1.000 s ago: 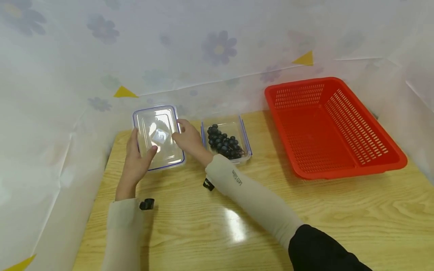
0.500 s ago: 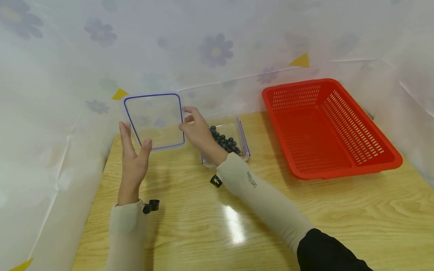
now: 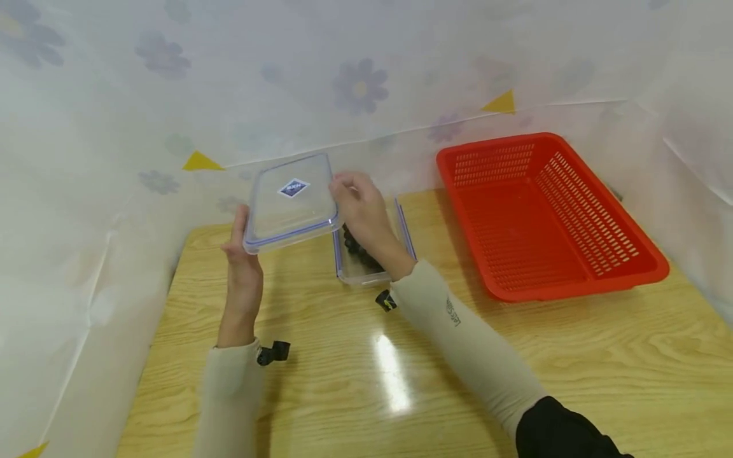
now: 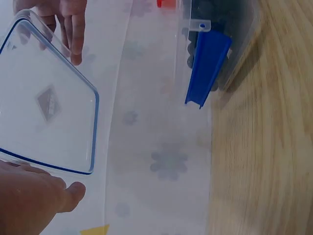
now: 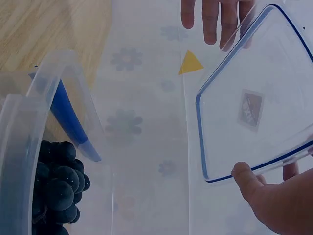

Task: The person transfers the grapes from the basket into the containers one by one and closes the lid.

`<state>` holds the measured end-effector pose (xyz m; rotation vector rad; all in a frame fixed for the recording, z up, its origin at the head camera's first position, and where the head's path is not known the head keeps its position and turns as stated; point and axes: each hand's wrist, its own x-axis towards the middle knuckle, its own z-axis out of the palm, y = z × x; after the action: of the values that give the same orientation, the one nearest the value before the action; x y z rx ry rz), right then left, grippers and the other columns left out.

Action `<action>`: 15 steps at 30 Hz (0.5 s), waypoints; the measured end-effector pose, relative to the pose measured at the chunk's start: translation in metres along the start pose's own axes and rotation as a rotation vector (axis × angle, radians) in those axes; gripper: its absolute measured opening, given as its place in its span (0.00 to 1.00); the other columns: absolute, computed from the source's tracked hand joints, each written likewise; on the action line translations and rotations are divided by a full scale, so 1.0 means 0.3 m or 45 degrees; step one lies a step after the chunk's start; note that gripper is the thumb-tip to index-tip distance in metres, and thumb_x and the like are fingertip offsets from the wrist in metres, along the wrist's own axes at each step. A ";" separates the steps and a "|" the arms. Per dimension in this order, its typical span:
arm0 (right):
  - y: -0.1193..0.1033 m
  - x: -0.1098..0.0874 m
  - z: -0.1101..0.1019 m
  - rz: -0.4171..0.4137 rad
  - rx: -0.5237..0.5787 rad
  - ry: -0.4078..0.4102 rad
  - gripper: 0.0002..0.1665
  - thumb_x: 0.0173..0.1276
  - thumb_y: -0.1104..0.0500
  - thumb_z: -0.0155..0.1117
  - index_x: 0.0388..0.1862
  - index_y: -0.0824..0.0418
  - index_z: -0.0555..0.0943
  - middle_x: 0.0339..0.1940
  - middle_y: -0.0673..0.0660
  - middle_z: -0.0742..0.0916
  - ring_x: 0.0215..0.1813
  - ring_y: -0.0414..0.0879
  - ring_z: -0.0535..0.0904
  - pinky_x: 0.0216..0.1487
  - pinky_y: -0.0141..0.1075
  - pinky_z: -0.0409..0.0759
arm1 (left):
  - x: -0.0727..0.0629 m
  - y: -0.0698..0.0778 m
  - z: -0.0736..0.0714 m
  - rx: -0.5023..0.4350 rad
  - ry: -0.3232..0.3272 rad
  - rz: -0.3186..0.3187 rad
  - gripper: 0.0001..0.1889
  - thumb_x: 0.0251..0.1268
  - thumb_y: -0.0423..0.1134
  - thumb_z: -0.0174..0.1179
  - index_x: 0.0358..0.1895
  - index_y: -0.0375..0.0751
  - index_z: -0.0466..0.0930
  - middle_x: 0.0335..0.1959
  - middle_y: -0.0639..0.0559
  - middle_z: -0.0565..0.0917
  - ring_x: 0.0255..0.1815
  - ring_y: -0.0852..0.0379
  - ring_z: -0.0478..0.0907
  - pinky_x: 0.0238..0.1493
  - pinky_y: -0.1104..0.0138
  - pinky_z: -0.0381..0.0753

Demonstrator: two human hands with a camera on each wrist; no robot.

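A clear lid with a blue seal and a diamond-shaped label (image 3: 294, 187) is held tilted above the table. My right hand (image 3: 363, 210) pinches its right edge, thumb on one face and fingers behind, as the right wrist view shows. Along the lid's left edge, my left hand (image 3: 243, 280) touches it with fairly straight fingers; in the right wrist view those fingers (image 5: 210, 22) stretch behind the rim. Beneath my right hand stands a clear plastic container (image 3: 357, 278) with blue side clips, partly hidden by that hand. Dark grapes (image 5: 58, 188) lie inside it.
A large red plastic basket (image 3: 527, 222) with perforated walls stands at the right. The wood-grain table (image 3: 321, 381) meets a pale flowered sheet (image 3: 309, 76) at the back and sides, marked with yellow triangles (image 3: 203, 162).
The lid has been turned over, first tipped up, now tilted with its label readable, and moved rightward. My right hand has moved right over the grape container; my left has followed.
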<state>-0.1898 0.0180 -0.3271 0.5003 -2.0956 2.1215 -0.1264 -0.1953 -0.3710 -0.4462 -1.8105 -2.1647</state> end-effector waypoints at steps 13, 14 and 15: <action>0.054 -0.030 -0.075 -0.010 -0.035 0.117 0.40 0.61 0.71 0.56 0.75 0.63 0.68 0.77 0.61 0.67 0.71 0.56 0.68 0.68 0.45 0.71 | 0.006 -0.057 0.160 -0.015 -0.061 -0.091 0.42 0.74 0.35 0.55 0.82 0.40 0.38 0.81 0.50 0.46 0.77 0.49 0.53 0.72 0.61 0.64; 0.058 -0.031 -0.084 -0.008 -0.043 0.099 0.39 0.63 0.70 0.57 0.76 0.62 0.68 0.77 0.60 0.67 0.73 0.55 0.66 0.71 0.42 0.67 | 0.005 -0.060 0.168 -0.025 -0.052 -0.096 0.43 0.73 0.32 0.54 0.82 0.41 0.37 0.80 0.50 0.48 0.76 0.48 0.55 0.71 0.61 0.65; 0.064 -0.032 -0.094 0.003 -0.058 0.084 0.39 0.65 0.70 0.58 0.77 0.62 0.68 0.78 0.59 0.67 0.75 0.51 0.64 0.73 0.38 0.62 | 0.005 -0.063 0.175 -0.039 -0.049 -0.098 0.44 0.71 0.31 0.54 0.82 0.42 0.37 0.79 0.48 0.50 0.75 0.46 0.58 0.70 0.59 0.66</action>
<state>-0.1909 0.0466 -0.3480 0.4172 -2.1046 2.0571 -0.1327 -0.1405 -0.3786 -0.4347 -1.8455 -2.2530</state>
